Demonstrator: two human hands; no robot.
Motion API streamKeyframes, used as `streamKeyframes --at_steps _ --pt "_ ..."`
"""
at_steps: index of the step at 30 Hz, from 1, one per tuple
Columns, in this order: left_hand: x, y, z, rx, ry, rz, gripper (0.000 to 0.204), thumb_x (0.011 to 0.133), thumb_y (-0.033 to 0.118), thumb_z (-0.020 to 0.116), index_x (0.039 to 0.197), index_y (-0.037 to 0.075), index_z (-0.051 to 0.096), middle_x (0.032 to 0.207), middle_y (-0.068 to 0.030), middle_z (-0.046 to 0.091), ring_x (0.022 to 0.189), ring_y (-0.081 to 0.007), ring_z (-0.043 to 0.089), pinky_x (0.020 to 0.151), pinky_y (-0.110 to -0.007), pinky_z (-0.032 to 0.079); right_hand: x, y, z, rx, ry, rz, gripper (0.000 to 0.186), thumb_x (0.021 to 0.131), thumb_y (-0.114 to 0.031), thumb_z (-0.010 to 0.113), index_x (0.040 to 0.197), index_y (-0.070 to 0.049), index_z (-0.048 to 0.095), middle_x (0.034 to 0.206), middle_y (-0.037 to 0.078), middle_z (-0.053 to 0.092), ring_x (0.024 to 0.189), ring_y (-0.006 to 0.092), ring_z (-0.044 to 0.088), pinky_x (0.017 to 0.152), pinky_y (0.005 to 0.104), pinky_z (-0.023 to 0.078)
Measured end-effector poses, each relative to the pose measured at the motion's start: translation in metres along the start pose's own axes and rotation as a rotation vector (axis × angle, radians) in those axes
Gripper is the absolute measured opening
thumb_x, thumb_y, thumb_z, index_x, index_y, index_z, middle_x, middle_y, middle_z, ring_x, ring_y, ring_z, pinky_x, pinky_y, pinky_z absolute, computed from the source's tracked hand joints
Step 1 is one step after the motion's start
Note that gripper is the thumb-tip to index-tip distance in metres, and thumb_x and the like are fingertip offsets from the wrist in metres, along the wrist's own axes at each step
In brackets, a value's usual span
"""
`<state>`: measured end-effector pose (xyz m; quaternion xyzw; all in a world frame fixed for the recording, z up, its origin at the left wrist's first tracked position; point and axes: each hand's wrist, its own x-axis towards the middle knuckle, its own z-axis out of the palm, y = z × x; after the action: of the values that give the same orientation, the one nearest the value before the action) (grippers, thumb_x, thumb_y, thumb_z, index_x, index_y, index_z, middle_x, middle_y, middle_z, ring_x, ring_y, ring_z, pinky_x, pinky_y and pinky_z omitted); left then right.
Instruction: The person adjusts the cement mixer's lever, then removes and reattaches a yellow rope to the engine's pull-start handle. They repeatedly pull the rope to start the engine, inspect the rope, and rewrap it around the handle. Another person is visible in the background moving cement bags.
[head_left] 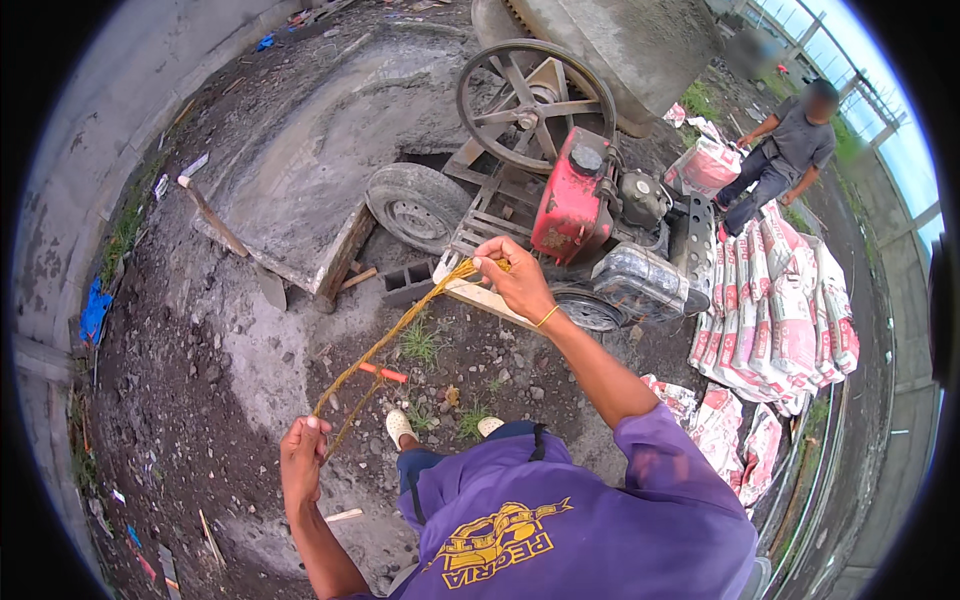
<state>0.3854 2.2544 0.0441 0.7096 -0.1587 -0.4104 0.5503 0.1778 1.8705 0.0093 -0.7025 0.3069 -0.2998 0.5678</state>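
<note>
A yellow-brown rope (392,332) runs taut on a slant between my two hands. Its lower end is pinched in my left hand (302,458), fingers closed, out in front of my left side. My right hand (518,284) is raised higher and farther forward, closed on a bunched part of the same rope. A short orange-red stick or tube (386,373) hangs at a loose strand below the taut line. Just beyond my right hand stands an engine with a scuffed red tank (572,205), mounted on a metal frame with a large spoked wheel (535,118).
A grey drum (625,60) rises behind the engine. A tyre (418,207) and hollow block (408,283) sit left of it. A shovel (215,220) leans on a mortar-coated trough. Stacked bags (770,300) stand right, with a person (785,150) behind them.
</note>
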Motion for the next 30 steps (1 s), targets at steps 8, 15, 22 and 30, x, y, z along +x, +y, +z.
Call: streamKeyframes --at_steps 8,15,22,30 --pt "0.085 0.005 -0.029 -0.160 -0.900 -0.202 0.063 0.098 0.051 0.060 0.127 -0.005 0.056 0.091 -0.0176 0.071 0.087 -0.0266 0.069 0.085 -0.038 0.052 -0.027 -0.089 0.119 -0.052 -0.034 -0.209 0.016 0.099 -0.015 0.062 0.108 -0.002 0.065 0.106 0.010 0.067 0.101 0.0244 0.066 0.089 0.0372 0.051" --pt "0.140 0.037 -0.023 0.072 -0.870 -0.024 0.062 0.102 0.054 0.055 0.123 -0.003 0.059 0.077 -0.0101 0.064 0.068 -0.0142 0.057 0.067 -0.028 0.043 -0.082 -0.099 0.175 -0.097 -0.090 -0.144 0.015 0.098 -0.017 0.062 0.107 -0.005 0.064 0.100 0.011 0.069 0.097 0.0279 0.067 0.084 0.0418 0.050" --pt "0.162 0.058 -0.009 0.122 -1.005 -0.177 0.048 0.105 0.049 0.056 0.081 0.008 0.055 0.058 0.0037 0.041 0.048 -0.0059 0.034 0.046 -0.024 0.025 -0.140 -0.070 0.181 -0.067 0.048 0.070 0.021 0.096 -0.024 0.066 0.109 -0.007 0.063 0.105 0.011 0.068 0.100 0.0299 0.065 0.085 0.0433 0.049" --pt "0.108 0.055 0.055 0.587 -0.984 -0.124 0.043 0.105 0.046 0.055 0.083 0.010 0.057 0.056 0.0066 0.036 0.046 -0.0027 0.030 0.043 -0.024 0.022 -0.190 -0.096 0.166 -0.552 0.202 -0.091 0.062 0.095 -0.033 0.067 0.149 -0.011 0.046 0.159 0.017 0.036 0.145 0.0365 0.037 0.117 0.0526 0.031"
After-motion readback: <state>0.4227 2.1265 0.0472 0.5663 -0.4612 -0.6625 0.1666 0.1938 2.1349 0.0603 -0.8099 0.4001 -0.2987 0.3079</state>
